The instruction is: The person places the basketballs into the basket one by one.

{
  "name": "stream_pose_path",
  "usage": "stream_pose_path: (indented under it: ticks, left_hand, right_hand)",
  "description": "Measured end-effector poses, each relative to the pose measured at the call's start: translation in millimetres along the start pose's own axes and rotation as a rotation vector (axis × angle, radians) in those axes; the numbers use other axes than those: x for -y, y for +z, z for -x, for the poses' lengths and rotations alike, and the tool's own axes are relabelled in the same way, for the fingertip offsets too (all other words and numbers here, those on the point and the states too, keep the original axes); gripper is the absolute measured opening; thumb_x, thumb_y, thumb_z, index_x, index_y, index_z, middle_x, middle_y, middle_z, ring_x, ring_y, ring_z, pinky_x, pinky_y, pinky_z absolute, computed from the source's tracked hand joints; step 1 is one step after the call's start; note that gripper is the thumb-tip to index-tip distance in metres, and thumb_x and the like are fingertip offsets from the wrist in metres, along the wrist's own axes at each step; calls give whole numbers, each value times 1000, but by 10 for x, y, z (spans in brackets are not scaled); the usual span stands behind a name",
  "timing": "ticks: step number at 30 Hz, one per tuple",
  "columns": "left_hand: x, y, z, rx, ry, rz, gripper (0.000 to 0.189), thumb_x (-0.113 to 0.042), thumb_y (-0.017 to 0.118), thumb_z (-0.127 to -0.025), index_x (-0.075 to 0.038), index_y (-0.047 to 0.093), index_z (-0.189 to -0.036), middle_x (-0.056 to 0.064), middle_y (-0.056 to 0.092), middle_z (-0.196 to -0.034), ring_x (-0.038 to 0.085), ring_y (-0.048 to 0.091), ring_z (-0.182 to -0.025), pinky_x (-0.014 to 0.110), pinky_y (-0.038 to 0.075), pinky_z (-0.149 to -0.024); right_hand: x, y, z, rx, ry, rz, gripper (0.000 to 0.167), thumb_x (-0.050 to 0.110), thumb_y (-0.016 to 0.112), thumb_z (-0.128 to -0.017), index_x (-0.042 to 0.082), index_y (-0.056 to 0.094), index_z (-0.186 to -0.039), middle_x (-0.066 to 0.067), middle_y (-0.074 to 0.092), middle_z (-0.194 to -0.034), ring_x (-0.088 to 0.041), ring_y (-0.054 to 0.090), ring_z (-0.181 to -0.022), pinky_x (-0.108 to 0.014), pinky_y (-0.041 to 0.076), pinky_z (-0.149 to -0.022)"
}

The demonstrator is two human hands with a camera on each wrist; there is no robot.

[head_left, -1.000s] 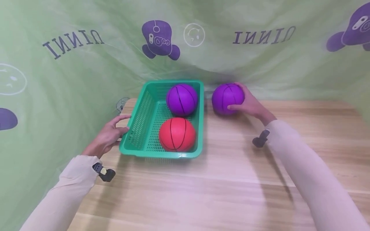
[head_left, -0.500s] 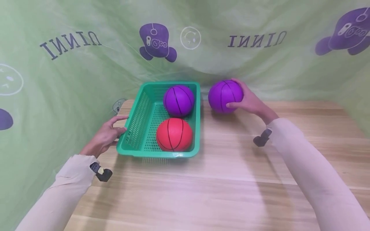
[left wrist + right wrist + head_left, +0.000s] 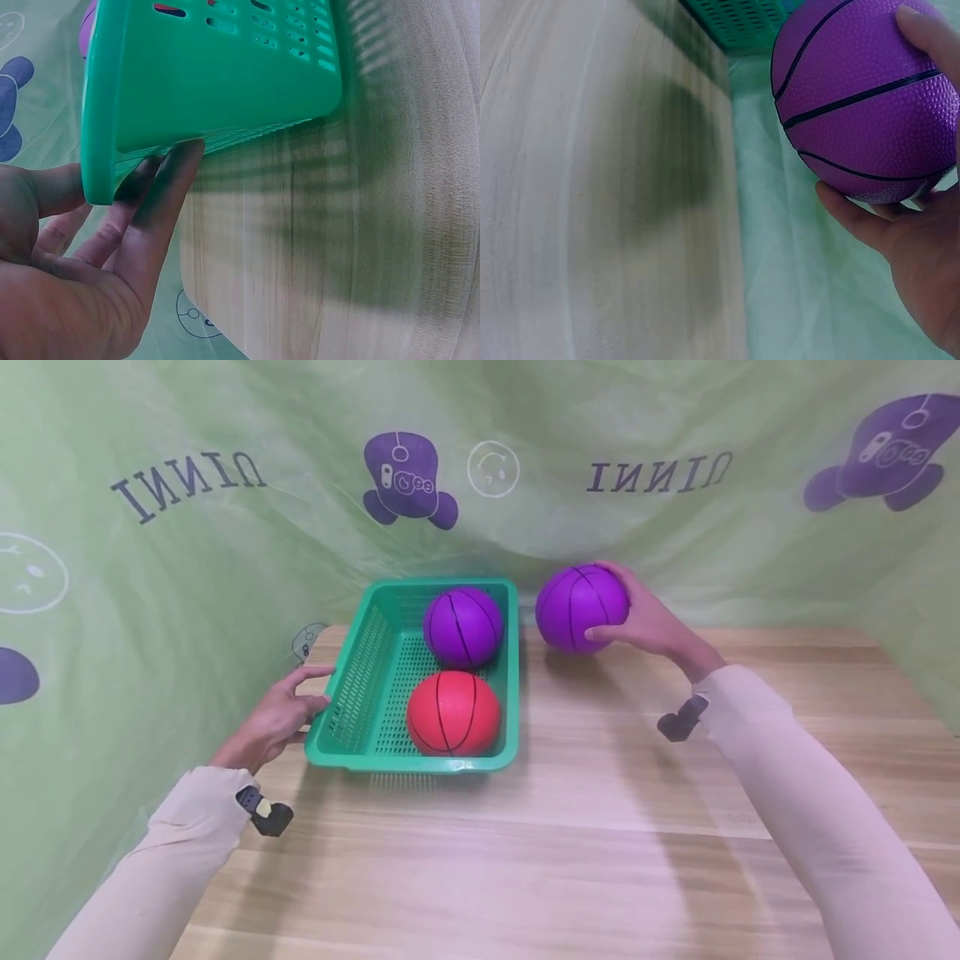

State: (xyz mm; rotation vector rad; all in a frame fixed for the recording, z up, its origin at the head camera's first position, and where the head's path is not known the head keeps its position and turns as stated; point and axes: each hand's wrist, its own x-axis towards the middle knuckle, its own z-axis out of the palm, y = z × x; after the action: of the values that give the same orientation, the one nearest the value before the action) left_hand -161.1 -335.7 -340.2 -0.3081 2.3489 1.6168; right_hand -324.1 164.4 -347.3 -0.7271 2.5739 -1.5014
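Observation:
A green plastic basket with slotted walls stands on the table's left part. My left hand holds its left rim; in the left wrist view the thumb is on the rim and the fingers reach under it against the wall. Inside the basket, along its right side, lie a purple mini basketball at the back and a red mini basketball in front. Right of the basket my right hand grips a second purple mini basketball, thumb in front and fingers behind, raised off the table with its shadow below.
The light wood table ends at a green printed curtain hanging behind and at both sides. A dark wrist camera sticks out from the right cuff, another camera from the left.
My right hand has raised the purple mini basketball off the table, slightly up and toward the basket. The left hand keeps its hold on the rim; the head view has shifted a little.

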Motion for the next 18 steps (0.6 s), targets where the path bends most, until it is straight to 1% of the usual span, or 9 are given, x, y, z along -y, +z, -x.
stream_pose_path:
  ticks: [4, 9, 14, 18]
  left_hand:
    - [2, -2, 8, 2, 5, 9, 59, -5, 45, -105, -15, 24, -159, 28, 49, -122, 22, 65, -89, 44, 58, -76]
    - [0, 2, 17, 5, 8, 16, 59, -5, 45, -105, -14, 24, -159, 29, 50, -120, 23, 65, -88, 45, 59, -75]
    - [1, 3, 22, 4, 6, 20, 59, -5, 45, -105, -13, 24, -159, 29, 49, -122, 23, 65, -88, 44, 59, -75]
    - [0, -1, 16, 6, 13, 18, 58, -5, 44, -105, -13, 24, -159, 31, 48, -125, 24, 65, -88, 45, 59, -76]
  right_hand:
    - [105, -1, -15, 3, -11, 13, 110, 13, 88, -74, 23, 20, -159, -17, 28, -154, -45, 46, -128, -61, 47, -94]
    - [231, 21, -54, -2, -31, 32, 109, 13, 88, -73, 27, 21, -159, -15, 30, -154, -44, 46, -127, -61, 48, -94]
    - [369, 72, -89, 5, -71, 50, 107, 16, 89, -73, 27, 24, -158, -13, 33, -153, -41, 48, -126, -59, 49, -94]
    - [466, 133, -115, 8, -98, 49, 108, 16, 90, -72, 28, 25, -158, -12, 34, -152, -40, 49, -126, -57, 49, -93]
